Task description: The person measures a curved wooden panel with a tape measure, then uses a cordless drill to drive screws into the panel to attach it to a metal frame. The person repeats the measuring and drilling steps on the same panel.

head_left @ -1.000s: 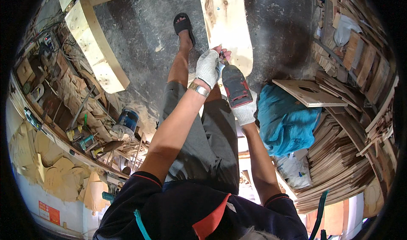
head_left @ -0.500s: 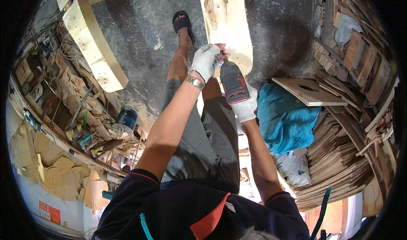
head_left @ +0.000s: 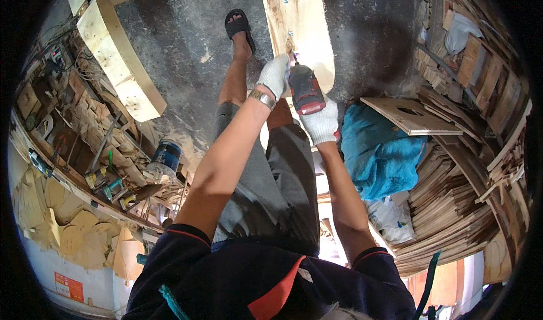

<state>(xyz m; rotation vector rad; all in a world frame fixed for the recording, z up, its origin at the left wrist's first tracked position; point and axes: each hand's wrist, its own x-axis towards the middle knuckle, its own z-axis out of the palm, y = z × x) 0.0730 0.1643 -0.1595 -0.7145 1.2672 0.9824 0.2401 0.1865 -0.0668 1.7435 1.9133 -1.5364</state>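
A long pale plywood board (head_left: 305, 14) runs away from me, its near end rounded. My right hand (head_left: 321, 122), in a white knit glove, grips a dark cordless drill (head_left: 306, 88) with a red-trimmed rear. The drill's bit end points at the board. Beside the bit, my left hand (head_left: 275, 74), also gloved, has its fingertips pinched together close to the board's surface. Whatever lies between those fingers is too small to make out. Small bluish spots mark the board farther along. A metal-banded watch (head_left: 262, 98) circles my left wrist.
To the left stands a curved plywood piece (head_left: 121, 65). Below it are a blue paint can (head_left: 166, 157) and a bench cluttered with tools and offcuts. On the right lie a blue cloth bundle (head_left: 382, 153), a panel with an oval hole (head_left: 410, 115) and stacked wood strips (head_left: 447, 212).
Both hands and the drill have moved slightly farther away along the board. My left fingertips have gone from around the bit end to lower against the board.
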